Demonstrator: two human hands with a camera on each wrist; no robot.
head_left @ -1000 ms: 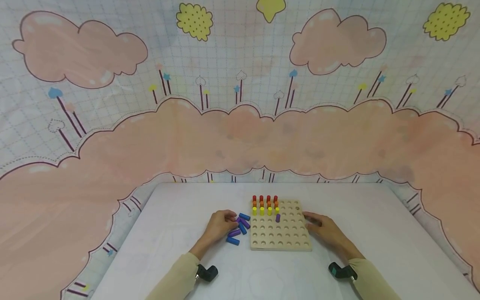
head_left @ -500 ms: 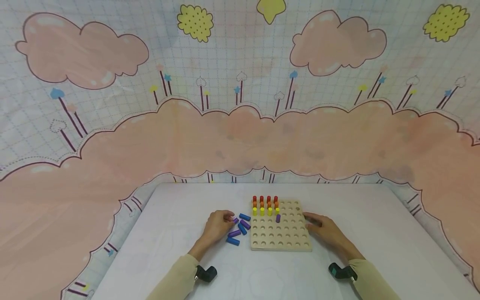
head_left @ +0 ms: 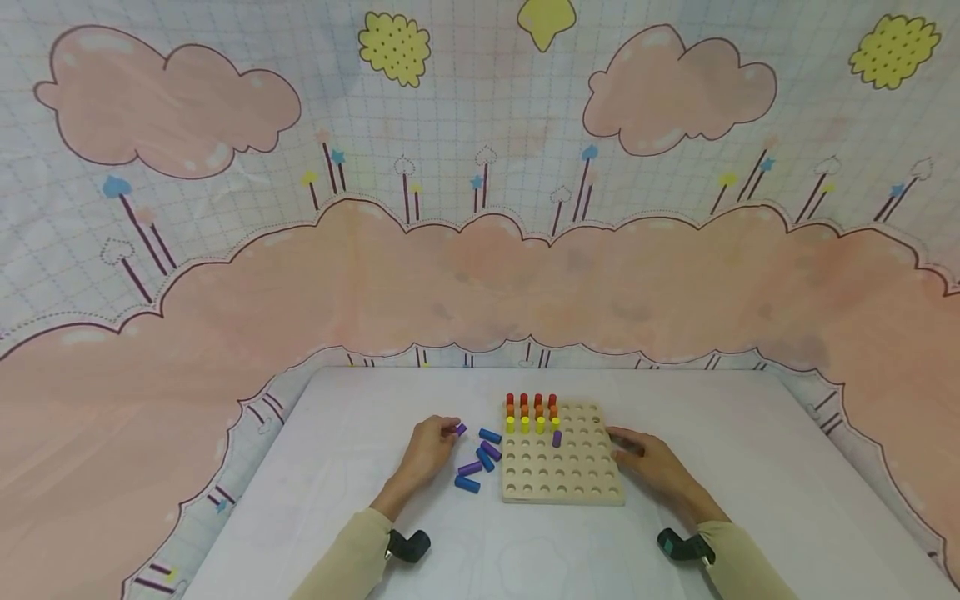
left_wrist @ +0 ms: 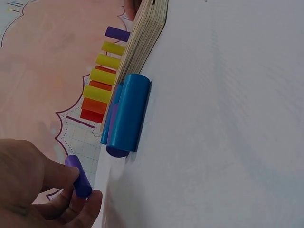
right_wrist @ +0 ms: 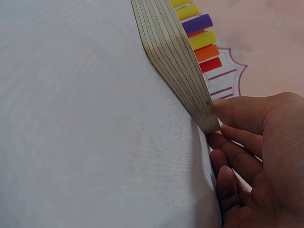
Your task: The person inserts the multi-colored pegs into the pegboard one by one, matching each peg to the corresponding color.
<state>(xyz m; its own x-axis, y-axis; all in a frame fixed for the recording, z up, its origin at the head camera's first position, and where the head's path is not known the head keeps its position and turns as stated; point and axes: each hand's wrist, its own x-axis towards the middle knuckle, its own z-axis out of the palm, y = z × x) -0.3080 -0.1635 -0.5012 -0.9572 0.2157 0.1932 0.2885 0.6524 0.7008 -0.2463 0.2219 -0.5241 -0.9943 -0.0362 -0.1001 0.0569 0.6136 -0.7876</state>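
Between thumb and fingertips, my left hand (head_left: 427, 450) pinches a purple peg (left_wrist: 79, 175), tilted and raised over the table left of the loose pegs. A square wooden pegboard (head_left: 558, 501) lies to the right. Rows of red, orange and yellow pegs (head_left: 540, 426) stand at its far left, and one purple peg (head_left: 557, 439) stands in front of the yellow row. My right hand (head_left: 656, 467) rests at the board's right edge; in the right wrist view its thumb (right_wrist: 242, 111) touches that side, the other fingers loosely bent beside it.
Three blue pegs (head_left: 467, 484) and two purple pegs (head_left: 469, 468) lie loose on the white table (head_left: 540, 558), left of the pegboard. Behind the table hangs a patterned cloth (head_left: 480, 275). A small black wrist camera (head_left: 408, 546) sits at each sleeve.
My left hand has taken a purple peg from the loose group and moved it up and slightly left, away from the others. The right hand has stayed at the board's edge.
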